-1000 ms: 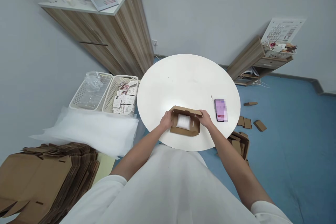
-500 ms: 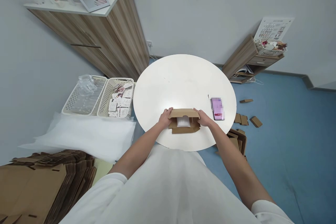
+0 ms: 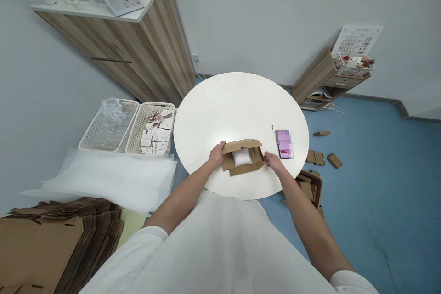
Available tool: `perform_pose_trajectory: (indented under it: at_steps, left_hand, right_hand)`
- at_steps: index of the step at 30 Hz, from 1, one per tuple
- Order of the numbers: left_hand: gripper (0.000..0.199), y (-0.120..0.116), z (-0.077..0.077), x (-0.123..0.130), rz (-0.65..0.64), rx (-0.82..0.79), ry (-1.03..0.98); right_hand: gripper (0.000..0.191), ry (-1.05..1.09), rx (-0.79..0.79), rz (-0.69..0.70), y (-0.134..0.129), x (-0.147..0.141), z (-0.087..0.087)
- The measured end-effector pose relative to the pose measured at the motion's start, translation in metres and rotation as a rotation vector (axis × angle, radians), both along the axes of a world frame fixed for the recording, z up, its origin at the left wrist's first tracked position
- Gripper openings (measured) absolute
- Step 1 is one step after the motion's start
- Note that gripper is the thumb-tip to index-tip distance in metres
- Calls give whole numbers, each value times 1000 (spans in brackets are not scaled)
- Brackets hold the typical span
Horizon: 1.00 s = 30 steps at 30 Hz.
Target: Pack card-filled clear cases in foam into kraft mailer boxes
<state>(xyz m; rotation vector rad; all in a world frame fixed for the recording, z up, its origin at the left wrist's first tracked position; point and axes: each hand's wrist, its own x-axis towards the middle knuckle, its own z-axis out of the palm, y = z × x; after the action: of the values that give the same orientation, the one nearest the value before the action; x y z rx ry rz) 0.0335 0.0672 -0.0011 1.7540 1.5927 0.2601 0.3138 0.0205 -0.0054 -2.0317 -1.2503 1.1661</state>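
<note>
A small brown cardboard box lies on the white round table, its lid partly raised and its near side open towards me. Inside it sits a white wrapped packet. My left hand is closed on the box's left end, at the corner of the lid. At the right end, my right hand has its fingers curled against the side edge; the fingertips are small and partly hidden. A phone with a purple screen lies on the table just beyond my right hand.
Left of the table stand a white basket of printed cards and a basket of clear plastic bags. White foam sheets and stacked flat cardboard lie nearer. On the right floor are an open carton and several small boxes.
The box has turned slightly, its right end coming nearer to me. My right hand has moved from the lid's right corner down to the box's right side. The left hand keeps its hold.
</note>
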Motion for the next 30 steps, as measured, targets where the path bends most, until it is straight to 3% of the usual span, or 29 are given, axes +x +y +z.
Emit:
perform_pose_trajectory:
  at_steps: [8,16,22,30]
  left_hand:
    - [37,5,0,-2,9,-85,-10]
    - [30,3,2,-3,-6,-71,-8]
    - [34,3,-1,-1,26,-99,23]
    - [32,3,-7,-4,-10,-52,-71]
  right_hand:
    - [30,108,-72,-51,-11,-20,-12]
    - [24,-34,-150,-22,-24,-32,-10]
    - [11,-172,-90,-35,-28,-43,-10]
    - [13,-88,-110,-32,-27,-50,-1]
